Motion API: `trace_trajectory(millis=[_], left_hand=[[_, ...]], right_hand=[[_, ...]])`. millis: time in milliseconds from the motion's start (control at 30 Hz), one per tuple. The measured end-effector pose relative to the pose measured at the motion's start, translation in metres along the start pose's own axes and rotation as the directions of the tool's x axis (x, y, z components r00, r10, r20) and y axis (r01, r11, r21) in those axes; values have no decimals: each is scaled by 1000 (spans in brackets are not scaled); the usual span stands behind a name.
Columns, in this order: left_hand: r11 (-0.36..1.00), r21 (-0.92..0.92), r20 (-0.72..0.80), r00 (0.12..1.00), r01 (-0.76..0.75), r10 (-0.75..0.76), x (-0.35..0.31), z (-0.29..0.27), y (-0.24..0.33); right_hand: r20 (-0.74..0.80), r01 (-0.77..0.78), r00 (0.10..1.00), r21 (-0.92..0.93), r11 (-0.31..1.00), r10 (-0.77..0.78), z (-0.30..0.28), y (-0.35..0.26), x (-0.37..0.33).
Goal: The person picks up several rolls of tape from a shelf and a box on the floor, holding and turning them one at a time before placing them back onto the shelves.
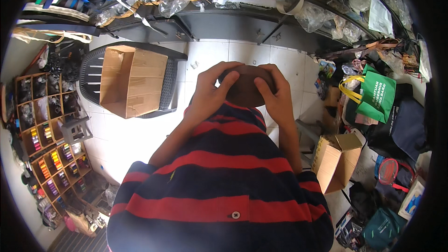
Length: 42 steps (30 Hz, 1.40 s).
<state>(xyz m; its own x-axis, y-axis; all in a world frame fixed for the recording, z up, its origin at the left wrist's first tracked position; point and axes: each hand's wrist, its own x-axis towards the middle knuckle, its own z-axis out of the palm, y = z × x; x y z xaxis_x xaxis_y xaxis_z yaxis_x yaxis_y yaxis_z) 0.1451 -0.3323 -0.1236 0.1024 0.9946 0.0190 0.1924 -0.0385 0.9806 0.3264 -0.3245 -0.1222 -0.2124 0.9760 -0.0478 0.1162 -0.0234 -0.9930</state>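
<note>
Just off the middle, toward one o'clock, a dark brown, rounded piece with a smooth, matte surface is held between two bare hands above the wearer's navy-and-red striped shirt. The left hand has its grip closed on the piece's nine o'clock end, thumb lying over the near face; the right hand grips the three o'clock end, thumb pressed on the same face. Both forearms reach up from six o'clock.

At ten o'clock a brown cardboard box rests on a dark plastic chair with a woven-pattern seat, over a white tiled floor. Near nine o'clock stands a grey plastic stool. Another cardboard box sits at four o'clock, and a green bag with yellow handles at three.
</note>
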Motion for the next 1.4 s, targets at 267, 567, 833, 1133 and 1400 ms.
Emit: trace_trajectory(millis=[267, 567, 833, 1133, 1400], left_hand=[[997, -73, -151, 988, 15, -26, 7, 13, -4], [994, -105, 4, 999, 34, -34, 7, 13, -3], [999, -2, -11, 999, 37, -37, 4, 3, -9], [977, -158, 26, 990, 142, -140, -7, -1, -7], [971, -173, 11, 986, 166, -167, -12, -1, -9]], right_hand=[[-244, 12, 967, 354, 935, 79, 14, 23, -1], [-152, 14, 988, 168, 986, 12, -1, 14, -7], [-8, -55, 998, 108, 993, 56, 4, 7, -5], [-24, -48, 998, 116, 992, 51, 14, 13, -6], [-7, -59, 998, 141, 988, 61, 16, 20, -8]])
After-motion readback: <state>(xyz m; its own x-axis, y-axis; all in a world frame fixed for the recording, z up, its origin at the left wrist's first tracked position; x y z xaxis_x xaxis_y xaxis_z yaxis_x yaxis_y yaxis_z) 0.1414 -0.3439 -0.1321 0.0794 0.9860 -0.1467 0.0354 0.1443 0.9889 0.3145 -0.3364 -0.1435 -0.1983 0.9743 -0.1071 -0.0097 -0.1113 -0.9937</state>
